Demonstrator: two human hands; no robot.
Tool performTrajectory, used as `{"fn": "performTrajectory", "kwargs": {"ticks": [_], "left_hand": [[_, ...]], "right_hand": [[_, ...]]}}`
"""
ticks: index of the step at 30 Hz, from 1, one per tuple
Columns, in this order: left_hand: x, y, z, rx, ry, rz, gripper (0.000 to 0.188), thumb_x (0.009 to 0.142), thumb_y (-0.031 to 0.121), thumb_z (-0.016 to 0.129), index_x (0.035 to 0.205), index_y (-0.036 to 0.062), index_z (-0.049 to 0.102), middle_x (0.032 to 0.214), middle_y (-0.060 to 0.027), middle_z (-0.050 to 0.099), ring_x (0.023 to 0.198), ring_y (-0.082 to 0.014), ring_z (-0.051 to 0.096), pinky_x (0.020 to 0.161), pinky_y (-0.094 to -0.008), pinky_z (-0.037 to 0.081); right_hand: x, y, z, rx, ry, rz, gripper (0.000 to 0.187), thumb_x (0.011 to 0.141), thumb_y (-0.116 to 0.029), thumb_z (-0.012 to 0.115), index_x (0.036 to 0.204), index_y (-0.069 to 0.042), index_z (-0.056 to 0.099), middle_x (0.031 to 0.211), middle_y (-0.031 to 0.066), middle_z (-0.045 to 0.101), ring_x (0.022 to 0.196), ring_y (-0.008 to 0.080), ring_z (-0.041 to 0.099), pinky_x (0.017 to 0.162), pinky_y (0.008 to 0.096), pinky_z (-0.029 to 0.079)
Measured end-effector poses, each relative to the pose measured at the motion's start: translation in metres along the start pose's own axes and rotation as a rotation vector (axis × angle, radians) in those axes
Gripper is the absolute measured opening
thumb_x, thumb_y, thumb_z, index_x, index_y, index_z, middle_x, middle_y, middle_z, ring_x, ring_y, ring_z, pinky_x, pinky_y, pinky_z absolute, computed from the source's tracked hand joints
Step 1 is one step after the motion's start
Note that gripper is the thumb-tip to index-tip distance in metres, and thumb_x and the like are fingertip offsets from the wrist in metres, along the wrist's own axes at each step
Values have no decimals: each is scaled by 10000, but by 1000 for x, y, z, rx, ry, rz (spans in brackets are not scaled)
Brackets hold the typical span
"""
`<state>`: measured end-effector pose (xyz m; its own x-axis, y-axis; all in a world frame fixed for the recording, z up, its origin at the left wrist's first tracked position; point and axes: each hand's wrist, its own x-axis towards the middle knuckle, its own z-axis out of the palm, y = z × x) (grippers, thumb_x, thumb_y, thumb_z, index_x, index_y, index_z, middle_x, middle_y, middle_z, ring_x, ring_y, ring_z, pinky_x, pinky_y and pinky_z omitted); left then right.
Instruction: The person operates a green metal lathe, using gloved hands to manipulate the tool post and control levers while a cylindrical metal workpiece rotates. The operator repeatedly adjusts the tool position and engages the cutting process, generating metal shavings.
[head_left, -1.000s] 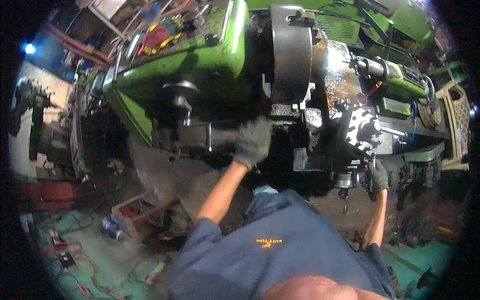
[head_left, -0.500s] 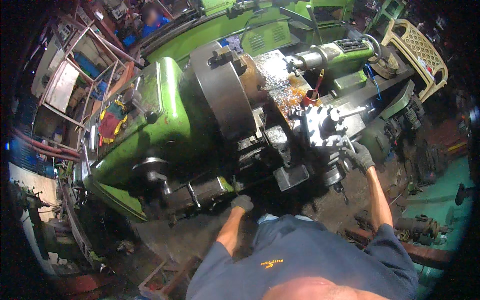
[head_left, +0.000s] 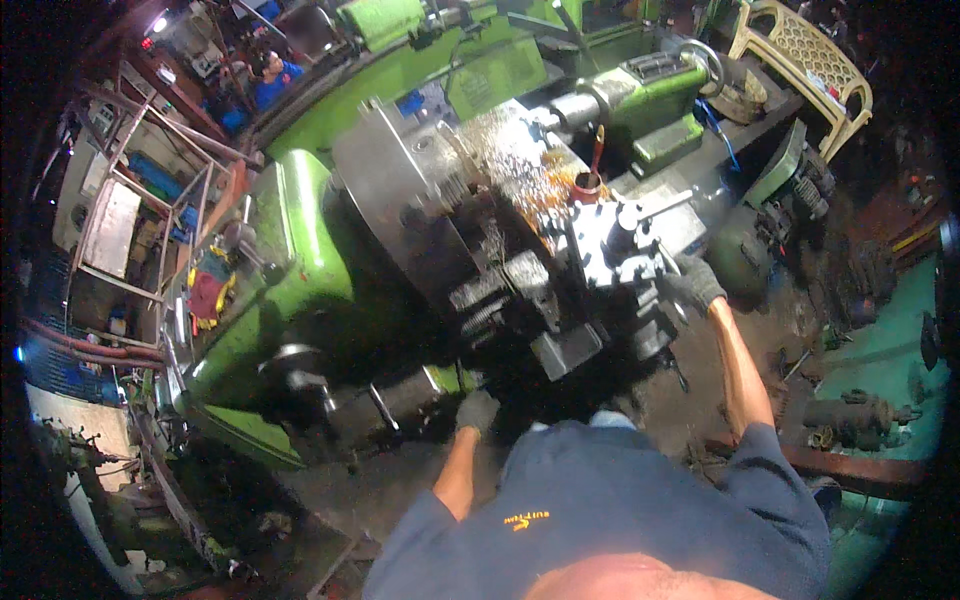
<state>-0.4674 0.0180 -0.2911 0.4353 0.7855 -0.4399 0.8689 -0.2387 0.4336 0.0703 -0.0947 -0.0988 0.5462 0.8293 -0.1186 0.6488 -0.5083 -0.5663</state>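
Observation:
A big green lathe (head_left: 314, 215) fills the middle of the view, with a heavy steel chuck (head_left: 390, 185) at its headstock. My right hand (head_left: 697, 287), in a dark grey glove, is closed around a handle at the tool post (head_left: 618, 240), beside the cross-slide. Low at the front of the lathe is my left hand (head_left: 479, 411), also gloved, its fingers curled next to a green block (head_left: 449, 380). Whatever it grips is hidden. A red pot (head_left: 587, 188) with a brush in it stands behind the tool post, by the wet, chip-covered bed (head_left: 505, 165).
The green tailstock (head_left: 652, 100) stands at the far right, near a beige plastic chair (head_left: 808, 70). Red and yellow cloths (head_left: 210, 293) lie on the headstock. A metal rack (head_left: 125, 230) is at the left. Far back left, a person in blue (head_left: 272, 80) is seen.
The view has shifted, so the lathe sits further left. The chuck's jaws show in a different position, as if it has turned. Both hands stay at the same parts of the machine.

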Motion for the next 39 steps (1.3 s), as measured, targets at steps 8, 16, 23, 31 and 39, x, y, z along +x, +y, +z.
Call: {"fn": "performTrajectory", "kwargs": {"ticks": [8,16,23,31,39], "left_hand": [[-25,9,10,-77,211,35,365,829,265,659,1158,111,679,1264,-174,631,1189,-372,592,1013,-453,476],[-71,55,52,-103,581,-242,430,840,245,663,1215,35,649,1377,-249,553,1330,-393,485,1111,-470,405],[-142,73,123,-64,516,-439,364,826,268,704,1113,45,686,1178,-191,659,1111,-376,600,958,-477,482],[-284,122,276,-127,124,-627,316,854,290,670,1087,78,698,1134,-174,675,1050,-365,626,902,-468,502],[-324,158,333,-132,-82,-612,271,882,297,625,1055,106,710,1079,-178,690,998,-367,648,860,-469,515]], "right_hand": [[-7,-31,-27,-37,-155,50,443,869,-409,703,1105,-35,690,1048,235,701,992,379,677,872,449,515],[8,5,-47,221,-49,-50,395,916,-396,705,1069,-32,718,966,185,735,880,285,718,811,395,551],[95,-17,-86,333,23,-211,273,925,-316,704,991,-52,705,784,99,672,637,111,651,573,317,530],[223,-59,-43,358,-137,-212,344,916,-259,714,1166,-26,680,999,67,702,851,131,644,663,290,535],[284,-90,-1,291,-65,-349,536,796,-545,717,1129,-126,746,1077,126,743,1024,297,699,881,399,519]]}}
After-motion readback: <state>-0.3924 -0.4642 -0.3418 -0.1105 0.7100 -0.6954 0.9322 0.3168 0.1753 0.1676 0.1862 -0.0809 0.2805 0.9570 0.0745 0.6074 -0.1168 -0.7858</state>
